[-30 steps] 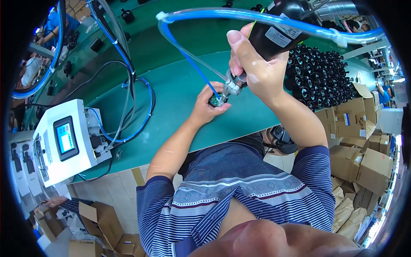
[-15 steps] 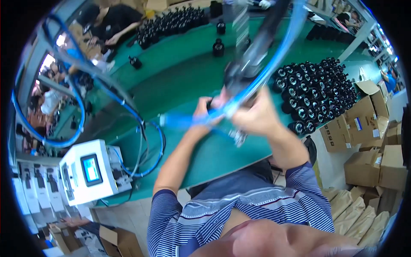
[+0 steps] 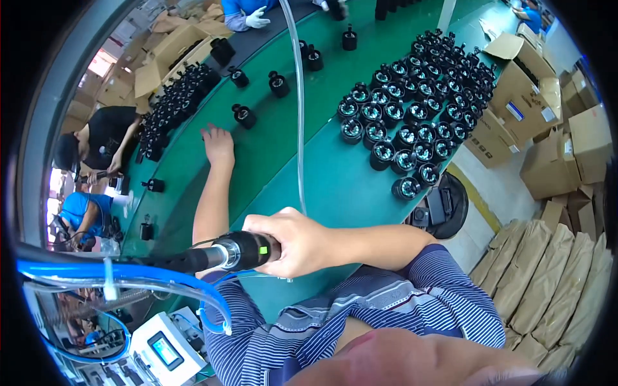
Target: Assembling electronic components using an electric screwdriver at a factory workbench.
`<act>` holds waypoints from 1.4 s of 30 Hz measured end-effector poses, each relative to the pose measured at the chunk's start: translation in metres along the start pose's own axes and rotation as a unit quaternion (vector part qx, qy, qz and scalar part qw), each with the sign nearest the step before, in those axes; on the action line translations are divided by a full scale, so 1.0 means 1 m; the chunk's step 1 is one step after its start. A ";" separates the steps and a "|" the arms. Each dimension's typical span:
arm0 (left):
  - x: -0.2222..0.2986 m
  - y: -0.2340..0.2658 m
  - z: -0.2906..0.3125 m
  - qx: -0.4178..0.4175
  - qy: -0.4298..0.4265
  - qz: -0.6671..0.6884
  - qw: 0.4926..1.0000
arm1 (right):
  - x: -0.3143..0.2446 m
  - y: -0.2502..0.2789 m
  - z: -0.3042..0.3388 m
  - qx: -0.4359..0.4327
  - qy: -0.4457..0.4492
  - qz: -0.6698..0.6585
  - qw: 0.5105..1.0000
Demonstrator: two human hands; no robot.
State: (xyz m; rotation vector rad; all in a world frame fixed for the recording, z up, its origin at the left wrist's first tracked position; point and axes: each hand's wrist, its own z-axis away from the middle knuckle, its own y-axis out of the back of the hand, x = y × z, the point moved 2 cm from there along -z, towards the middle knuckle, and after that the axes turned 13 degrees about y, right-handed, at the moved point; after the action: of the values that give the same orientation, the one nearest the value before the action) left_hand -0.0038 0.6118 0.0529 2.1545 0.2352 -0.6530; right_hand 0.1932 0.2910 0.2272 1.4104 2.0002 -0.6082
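My right hand [image 3: 290,241] is wrapped round the black handle of a powered screwdriver [image 3: 248,249], held low in front of my chest. The tool lies sideways, its silver collar and shaft toward the left. My left hand [image 3: 219,147] stretches out over the green belt with its fingers apart and nothing visible in them. Just beyond its fingertips stands a black cylindrical part [image 3: 244,116] with a small bracket on top. Another such part [image 3: 278,84] stands farther off on the belt.
Many black cylinders with shiny faces [image 3: 407,136] crowd the green table at right. Blue hoses [image 3: 141,276] and a clear tube [image 3: 299,109] hang near the tool. A white screen box [image 3: 168,347] sits at lower left. Co-workers, one with a gloved hand [image 3: 256,18], work across; cartons [image 3: 544,161] stand right.
My hands, close together before, are now apart. My left hand has reached out to the belt; my right has drawn the screwdriver back toward me. The view has turned.
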 end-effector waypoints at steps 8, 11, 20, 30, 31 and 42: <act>0.194 0.175 0.051 -0.133 0.043 0.631 0.763 | -0.032 0.012 0.007 -0.023 0.011 0.029 0.999; 0.216 0.188 0.064 -0.148 0.123 0.662 0.725 | -0.048 0.002 0.013 -0.015 -0.006 0.046 0.999; 0.106 0.214 0.170 -0.158 0.189 0.834 0.493 | -0.086 -0.053 0.032 0.005 -0.069 0.074 0.995; -0.096 0.202 0.425 -0.025 0.209 0.731 0.649 | -0.060 -0.194 0.019 0.033 -0.074 -0.028 0.996; -0.095 0.198 0.436 -0.022 0.208 0.760 0.615 | -0.061 -0.203 0.010 0.009 -0.088 -0.005 0.996; -0.090 0.189 0.497 -0.134 0.192 0.829 0.509 | -0.021 -0.285 0.031 0.044 -0.009 -0.067 0.997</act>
State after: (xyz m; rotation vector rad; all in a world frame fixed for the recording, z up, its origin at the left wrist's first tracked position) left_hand -0.1910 0.1118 -0.0196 1.2164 -1.3127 0.9481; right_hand -0.0639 0.1633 0.2268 1.3224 2.0886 -0.7746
